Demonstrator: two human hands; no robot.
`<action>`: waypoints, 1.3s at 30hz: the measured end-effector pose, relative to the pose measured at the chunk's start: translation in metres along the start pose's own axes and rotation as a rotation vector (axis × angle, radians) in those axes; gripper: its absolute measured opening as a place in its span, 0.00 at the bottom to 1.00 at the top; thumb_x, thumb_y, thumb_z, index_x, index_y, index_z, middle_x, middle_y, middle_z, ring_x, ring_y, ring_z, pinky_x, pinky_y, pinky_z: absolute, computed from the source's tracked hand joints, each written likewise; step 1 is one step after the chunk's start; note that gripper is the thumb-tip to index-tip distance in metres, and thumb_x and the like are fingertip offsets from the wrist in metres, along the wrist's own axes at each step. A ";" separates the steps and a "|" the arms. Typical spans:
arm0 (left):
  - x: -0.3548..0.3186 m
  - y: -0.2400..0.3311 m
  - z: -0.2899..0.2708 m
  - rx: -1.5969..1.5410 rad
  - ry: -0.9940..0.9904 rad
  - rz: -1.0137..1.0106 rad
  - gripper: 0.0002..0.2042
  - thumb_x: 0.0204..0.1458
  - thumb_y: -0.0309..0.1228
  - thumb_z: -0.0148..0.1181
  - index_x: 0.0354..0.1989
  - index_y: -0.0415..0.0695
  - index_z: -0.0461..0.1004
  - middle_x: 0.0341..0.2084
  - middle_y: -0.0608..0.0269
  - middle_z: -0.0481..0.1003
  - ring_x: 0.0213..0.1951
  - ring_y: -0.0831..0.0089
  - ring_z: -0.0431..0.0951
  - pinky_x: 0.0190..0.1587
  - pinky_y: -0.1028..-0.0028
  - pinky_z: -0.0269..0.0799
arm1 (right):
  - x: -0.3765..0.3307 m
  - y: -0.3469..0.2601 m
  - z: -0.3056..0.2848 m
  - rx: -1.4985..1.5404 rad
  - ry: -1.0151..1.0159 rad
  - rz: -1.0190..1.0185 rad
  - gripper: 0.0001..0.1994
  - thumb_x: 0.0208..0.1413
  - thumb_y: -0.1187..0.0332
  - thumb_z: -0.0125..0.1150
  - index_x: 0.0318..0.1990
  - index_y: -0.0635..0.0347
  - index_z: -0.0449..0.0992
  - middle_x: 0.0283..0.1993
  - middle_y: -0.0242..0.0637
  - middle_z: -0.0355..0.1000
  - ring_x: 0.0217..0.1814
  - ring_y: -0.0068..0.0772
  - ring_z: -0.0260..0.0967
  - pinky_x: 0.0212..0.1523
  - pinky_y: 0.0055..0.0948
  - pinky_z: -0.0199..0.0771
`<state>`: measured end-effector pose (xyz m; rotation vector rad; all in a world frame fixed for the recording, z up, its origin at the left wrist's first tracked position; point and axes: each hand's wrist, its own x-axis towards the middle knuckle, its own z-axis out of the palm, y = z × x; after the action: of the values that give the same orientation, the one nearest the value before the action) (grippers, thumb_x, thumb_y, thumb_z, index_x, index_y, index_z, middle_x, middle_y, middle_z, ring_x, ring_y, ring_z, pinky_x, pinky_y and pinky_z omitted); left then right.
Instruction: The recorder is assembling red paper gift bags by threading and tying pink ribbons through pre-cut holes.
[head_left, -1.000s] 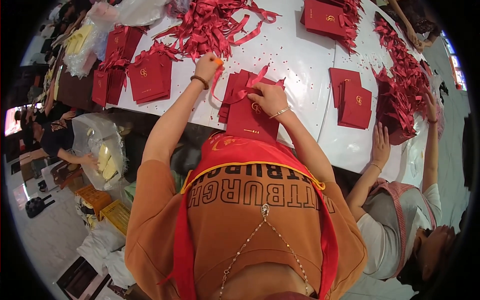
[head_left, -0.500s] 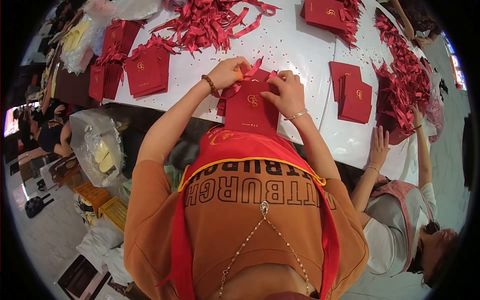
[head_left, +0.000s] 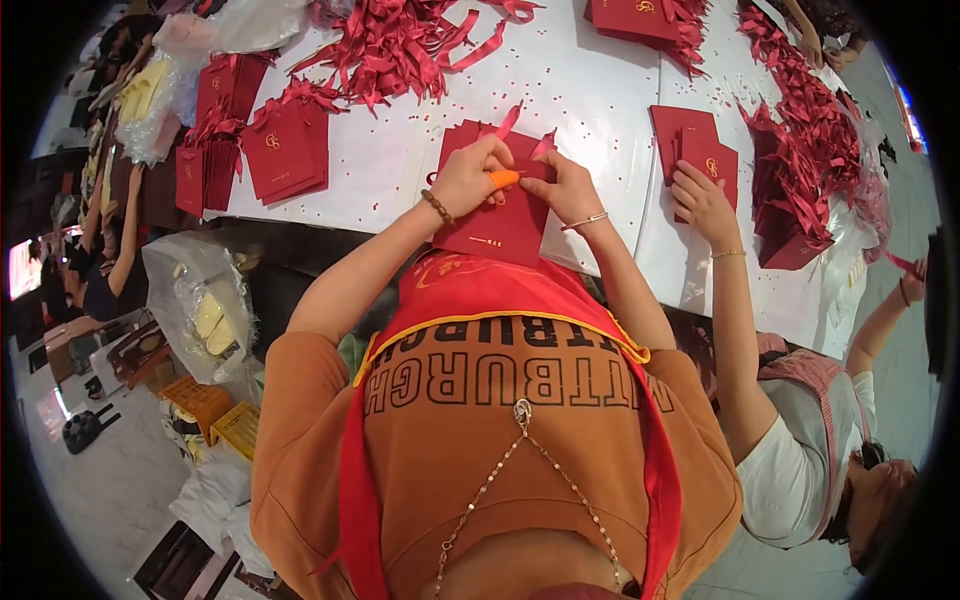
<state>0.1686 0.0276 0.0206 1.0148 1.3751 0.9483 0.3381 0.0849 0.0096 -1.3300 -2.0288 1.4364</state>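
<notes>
Left hand (head_left: 468,180) has neared the right hand (head_left: 571,190) over a red bag (head_left: 490,238); what either grip holds, I cannot tell.

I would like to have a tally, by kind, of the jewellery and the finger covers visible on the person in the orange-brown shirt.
Beaded bracelet, by the left hand: 1
Silver-coloured bangle, by the right hand: 1
Necklace, pendant included: 1
Orange finger cover, on the left hand: 1
Total: 4
</notes>
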 end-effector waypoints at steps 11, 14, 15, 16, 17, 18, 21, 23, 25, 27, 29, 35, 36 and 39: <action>0.001 0.000 0.012 0.311 0.150 0.151 0.03 0.43 0.22 0.55 0.27 0.36 0.71 0.16 0.57 0.73 0.16 0.74 0.73 0.20 0.75 0.67 | 0.002 0.002 0.002 0.011 0.014 -0.039 0.14 0.39 0.68 0.64 0.35 0.63 0.71 0.30 0.44 0.71 0.30 0.38 0.69 0.33 0.31 0.68; 0.003 0.000 0.011 0.256 0.119 0.094 0.04 0.44 0.22 0.54 0.28 0.36 0.71 0.17 0.59 0.72 0.17 0.77 0.72 0.20 0.78 0.67 | 0.000 -0.001 0.002 0.017 0.026 -0.046 0.15 0.40 0.68 0.64 0.36 0.63 0.72 0.31 0.44 0.71 0.31 0.38 0.69 0.34 0.30 0.68; 0.004 0.000 0.011 0.198 0.092 0.047 0.04 0.45 0.22 0.54 0.29 0.36 0.71 0.17 0.62 0.72 0.18 0.79 0.72 0.20 0.80 0.67 | -0.001 -0.001 0.002 0.025 0.032 -0.052 0.15 0.40 0.68 0.63 0.37 0.63 0.72 0.31 0.44 0.71 0.32 0.38 0.69 0.35 0.30 0.68; 0.004 0.000 0.011 0.199 0.090 0.047 0.04 0.45 0.22 0.54 0.29 0.36 0.71 0.17 0.62 0.72 0.18 0.79 0.72 0.20 0.80 0.67 | -0.002 0.000 0.003 0.026 0.034 -0.052 0.15 0.40 0.68 0.63 0.37 0.63 0.72 0.31 0.44 0.71 0.32 0.38 0.69 0.35 0.30 0.68; 0.004 0.001 0.012 0.196 0.103 0.038 0.05 0.43 0.22 0.54 0.29 0.36 0.71 0.17 0.61 0.73 0.17 0.79 0.72 0.19 0.78 0.67 | -0.002 0.003 0.004 0.041 0.050 -0.070 0.15 0.41 0.69 0.62 0.39 0.63 0.72 0.33 0.44 0.71 0.32 0.38 0.69 0.35 0.29 0.68; 0.004 0.001 0.013 0.194 0.115 0.030 0.06 0.42 0.22 0.54 0.29 0.36 0.72 0.17 0.59 0.73 0.17 0.78 0.72 0.19 0.77 0.66 | -0.003 0.004 0.004 0.056 0.067 -0.089 0.16 0.42 0.69 0.62 0.40 0.62 0.72 0.34 0.44 0.72 0.33 0.37 0.70 0.36 0.29 0.68; 0.005 0.000 0.013 0.260 0.132 0.064 0.06 0.41 0.21 0.54 0.30 0.36 0.72 0.17 0.59 0.73 0.17 0.78 0.72 0.19 0.78 0.66 | -0.005 0.000 0.003 0.095 0.053 -0.095 0.16 0.43 0.70 0.60 0.42 0.62 0.72 0.36 0.45 0.72 0.36 0.37 0.70 0.37 0.28 0.68; 0.006 0.000 0.012 0.243 0.127 0.050 0.07 0.41 0.22 0.54 0.30 0.36 0.72 0.17 0.58 0.73 0.17 0.76 0.72 0.20 0.76 0.66 | -0.005 0.003 0.002 0.095 0.048 -0.112 0.15 0.44 0.71 0.60 0.42 0.62 0.72 0.37 0.44 0.71 0.36 0.37 0.69 0.37 0.28 0.68; 0.006 0.000 0.013 0.225 0.122 0.036 0.08 0.40 0.22 0.55 0.30 0.37 0.73 0.16 0.58 0.73 0.18 0.74 0.73 0.21 0.75 0.67 | -0.004 0.005 0.002 0.094 0.043 -0.130 0.15 0.44 0.71 0.59 0.42 0.61 0.72 0.37 0.44 0.71 0.36 0.37 0.69 0.37 0.28 0.68; 0.005 -0.001 0.015 0.367 0.200 0.142 0.10 0.38 0.23 0.55 0.32 0.40 0.73 0.16 0.58 0.73 0.20 0.69 0.74 0.24 0.72 0.67 | -0.004 0.004 0.002 0.043 0.040 -0.157 0.15 0.43 0.72 0.59 0.42 0.60 0.72 0.37 0.44 0.71 0.34 0.39 0.68 0.36 0.29 0.68; 0.004 0.002 0.017 0.402 0.190 0.164 0.09 0.40 0.22 0.54 0.33 0.38 0.72 0.16 0.62 0.72 0.18 0.75 0.72 0.22 0.76 0.66 | -0.005 0.003 0.003 0.033 0.055 -0.174 0.14 0.43 0.72 0.59 0.41 0.60 0.72 0.36 0.44 0.71 0.33 0.39 0.68 0.35 0.29 0.67; 0.003 0.001 0.015 0.310 0.136 0.053 0.09 0.41 0.19 0.52 0.34 0.37 0.71 0.14 0.66 0.71 0.16 0.81 0.68 0.18 0.80 0.63 | -0.007 0.003 0.007 0.023 0.103 -0.235 0.11 0.42 0.73 0.60 0.37 0.61 0.72 0.31 0.43 0.71 0.28 0.39 0.67 0.32 0.30 0.67; 0.002 0.003 0.015 0.233 0.128 0.006 0.09 0.41 0.19 0.52 0.34 0.37 0.71 0.14 0.66 0.71 0.15 0.81 0.68 0.18 0.80 0.62 | -0.007 0.004 0.008 0.043 0.111 -0.250 0.11 0.42 0.73 0.60 0.36 0.62 0.72 0.30 0.43 0.71 0.27 0.39 0.67 0.31 0.30 0.67; -0.001 0.006 0.017 0.189 0.141 0.019 0.09 0.41 0.19 0.52 0.33 0.37 0.70 0.15 0.66 0.71 0.15 0.82 0.67 0.17 0.81 0.61 | -0.007 0.006 0.010 0.107 0.121 -0.214 0.10 0.42 0.73 0.60 0.35 0.62 0.72 0.30 0.44 0.71 0.28 0.39 0.68 0.31 0.31 0.67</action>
<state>0.1855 0.0287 0.0258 1.1204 1.5981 0.9311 0.3371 0.0738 0.0016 -1.0927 -1.9220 1.3161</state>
